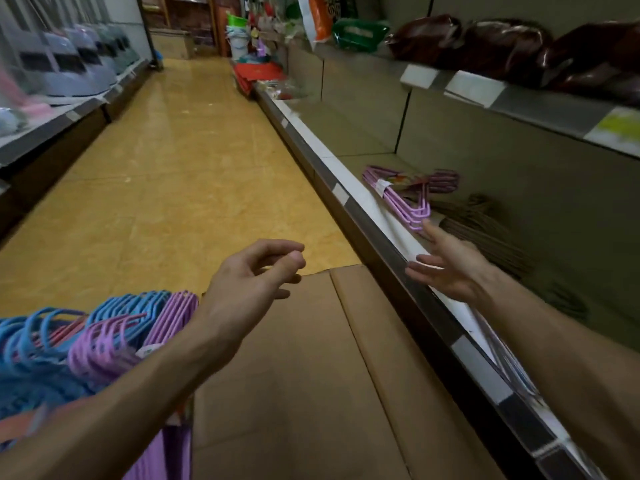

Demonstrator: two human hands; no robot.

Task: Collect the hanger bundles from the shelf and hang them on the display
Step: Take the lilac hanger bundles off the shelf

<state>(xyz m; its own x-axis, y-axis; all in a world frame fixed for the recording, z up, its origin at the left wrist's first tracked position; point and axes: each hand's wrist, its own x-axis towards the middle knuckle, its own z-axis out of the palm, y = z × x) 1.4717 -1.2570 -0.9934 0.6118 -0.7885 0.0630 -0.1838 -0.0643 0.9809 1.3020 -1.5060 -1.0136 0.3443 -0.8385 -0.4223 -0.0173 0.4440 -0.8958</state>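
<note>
On the lower shelf (349, 174) at the right lies one bundle of purple hangers (403, 199), flat on the board, held together with a white paper band. It is the only hanger bundle I can count on this shelf. Just behind it lies a heap of brown cord (485, 230).

The right hand (446, 265) reaches over the shelf edge with its fingers straight and spread, and it holds nothing. The tip of one finger is just beside the near corner of the purple bundle; I cannot tell if it touches. The bundle lies ahead of this hand, a little to the left of it.

The left hand (256, 275) hangs in the air above a flat cardboard box (311, 375), well apart from the bundle. Its fingers are loosely curled and the thumb is near the fingertips, with nothing between them.

At the lower left hang many hangers on the display (86, 337), blue ones and purple ones, too close together to count. On the upper shelf lie three dark red packs (502, 46).
</note>
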